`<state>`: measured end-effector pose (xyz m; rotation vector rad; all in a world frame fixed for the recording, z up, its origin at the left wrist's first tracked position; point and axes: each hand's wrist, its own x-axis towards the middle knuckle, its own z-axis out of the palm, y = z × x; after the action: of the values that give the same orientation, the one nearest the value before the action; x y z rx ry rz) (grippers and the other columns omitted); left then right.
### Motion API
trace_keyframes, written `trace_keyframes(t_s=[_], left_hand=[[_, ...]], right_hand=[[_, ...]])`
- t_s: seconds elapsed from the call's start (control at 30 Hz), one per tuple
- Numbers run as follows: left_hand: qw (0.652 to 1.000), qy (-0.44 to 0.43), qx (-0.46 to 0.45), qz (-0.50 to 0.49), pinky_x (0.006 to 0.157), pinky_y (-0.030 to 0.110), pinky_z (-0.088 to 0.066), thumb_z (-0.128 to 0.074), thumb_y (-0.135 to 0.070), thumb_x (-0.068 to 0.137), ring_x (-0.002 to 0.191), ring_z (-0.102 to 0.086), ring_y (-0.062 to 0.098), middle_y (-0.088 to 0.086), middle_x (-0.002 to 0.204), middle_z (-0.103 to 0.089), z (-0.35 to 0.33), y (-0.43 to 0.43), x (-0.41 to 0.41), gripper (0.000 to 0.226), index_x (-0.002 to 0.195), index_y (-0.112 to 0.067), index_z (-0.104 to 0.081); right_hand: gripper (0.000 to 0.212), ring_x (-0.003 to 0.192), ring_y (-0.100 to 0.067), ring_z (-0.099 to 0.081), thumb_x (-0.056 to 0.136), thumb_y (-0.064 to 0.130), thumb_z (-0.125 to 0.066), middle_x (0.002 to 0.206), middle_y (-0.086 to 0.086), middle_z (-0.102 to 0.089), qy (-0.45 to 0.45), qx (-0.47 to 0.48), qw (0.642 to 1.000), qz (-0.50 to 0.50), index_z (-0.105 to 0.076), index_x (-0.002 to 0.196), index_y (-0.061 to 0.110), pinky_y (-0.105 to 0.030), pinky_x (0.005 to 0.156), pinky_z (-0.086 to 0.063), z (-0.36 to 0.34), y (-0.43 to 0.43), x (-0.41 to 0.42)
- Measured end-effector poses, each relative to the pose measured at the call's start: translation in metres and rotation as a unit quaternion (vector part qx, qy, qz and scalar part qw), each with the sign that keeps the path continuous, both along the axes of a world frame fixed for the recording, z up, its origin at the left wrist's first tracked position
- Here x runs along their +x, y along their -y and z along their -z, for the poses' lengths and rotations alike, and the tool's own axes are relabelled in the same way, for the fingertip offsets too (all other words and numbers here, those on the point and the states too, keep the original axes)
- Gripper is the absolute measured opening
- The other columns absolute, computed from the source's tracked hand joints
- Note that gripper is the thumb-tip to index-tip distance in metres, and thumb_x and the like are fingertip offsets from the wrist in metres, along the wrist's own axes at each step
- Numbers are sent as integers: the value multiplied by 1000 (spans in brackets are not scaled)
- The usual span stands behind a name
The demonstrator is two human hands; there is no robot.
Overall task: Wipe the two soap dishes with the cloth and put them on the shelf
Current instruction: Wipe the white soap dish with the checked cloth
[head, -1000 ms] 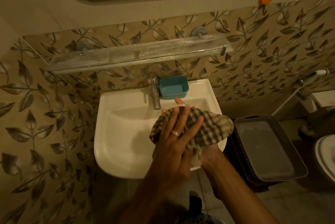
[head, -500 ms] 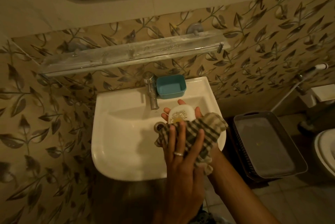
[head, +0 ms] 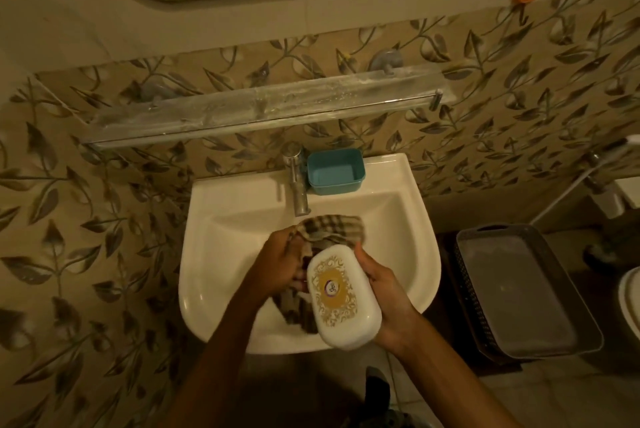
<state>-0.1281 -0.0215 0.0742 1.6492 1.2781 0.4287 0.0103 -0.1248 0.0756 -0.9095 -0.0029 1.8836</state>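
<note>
Over the sink (head: 221,254) our right hand (head: 388,303) cradles the white soap dish (head: 341,296) so the left hand (head: 282,268), bunching the cloth (head: 329,228), can rub its side.

Dim, warm yellowish light fills my view, brightest on the white basin (head: 221,240), where small glints sit on the rim, while the floor at the bottom edge falls into deep shadow, my forearms go dark, and the wide lens bends the shelf (head: 263,108) and walls at the edges.
</note>
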Motion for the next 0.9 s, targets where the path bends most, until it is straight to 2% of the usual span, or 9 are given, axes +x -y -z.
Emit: trace_keyframes(t_s=[0.1,0.17,0.23,0.37,0.43,0.57,0.67,0.77,0.9], left_hand=[[986,14,-79,-146,62,24,-52,-38,-20,98,76,-62,26,7,77,-66,21,-31,-26,31,90,-9,-66],[945,75,-163,-272,65,29,-53,-41,-17,95,69,-63,27,18,85,-64,28,-55,-34,30,100,2,-63],[901,188,-226,-320,53,24,-52,-36,-11,94,52,-61,21,17,80,-60,28,-79,-40,28,109,-2,-59],[850,295,-255,-353,64,35,-53,-24,-13,98,66,-60,24,11,75,-61,24,-129,-45,35,80,-11,-54],[851,294,-243,-362,66,40,-55,-29,-7,97,70,-63,25,14,82,-65,23,-149,-37,30,93,-9,-59],[834,292,-226,-411,83,44,-54,-39,4,89,93,-61,32,22,119,-59,29,-191,-16,34,121,3,-52],[857,281,-254,-348,67,33,-55,-41,-7,91,86,-59,22,16,112,-58,37,-200,-8,22,105,-3,-58],[892,231,-251,-297,53,25,-54,-42,-11,92,78,-57,18,10,92,-62,49,-196,-5,23,106,-5,-59],[955,11,-129,-266,69,36,-53,-46,-9,89,93,-62,32,22,114,-61,64,-194,-13,34,121,2,-52]], right_hand=[[56,104,-38,-65,83,55,-46,115,-22,-67,-30,-16,999,12,-76,102,11,-48,86,-50,5,-3,7],[52,103,-41,-62,81,52,-50,111,-22,-66,-31,-19,999,39,-76,99,11,-49,83,-47,10,-4,10],[48,96,-42,-63,79,47,-53,109,-23,-64,-27,-24,998,51,-70,105,11,-48,79,-48,15,-7,14],[41,86,-42,-64,71,39,-57,102,-24,-64,-24,-43,997,52,-63,103,14,-47,77,-48,23,-8,18],[41,87,-41,-63,67,38,-61,101,-22,-64,-24,-47,997,53,-64,100,14,-48,78,-47,28,-7,19],[39,88,-40,-60,69,37,-61,100,-21,-63,-17,-68,996,57,-65,102,15,-50,79,-46,32,-9,24],[38,88,-40,-59,72,36,-59,97,-21,-64,-30,-70,995,63,-66,102,15,-51,78,-47,31,-10,28],[38,87,-40,-61,74,36,-60,95,-21,-65,-34,-46,996,70,-64,104,13,-52,79,-50,27,-13,32],[49,91,-40,-67,71,35,-71,104,-20,-62,16,-47,997,66,-62,114,14,-58,79,-55,17,-25,32]])
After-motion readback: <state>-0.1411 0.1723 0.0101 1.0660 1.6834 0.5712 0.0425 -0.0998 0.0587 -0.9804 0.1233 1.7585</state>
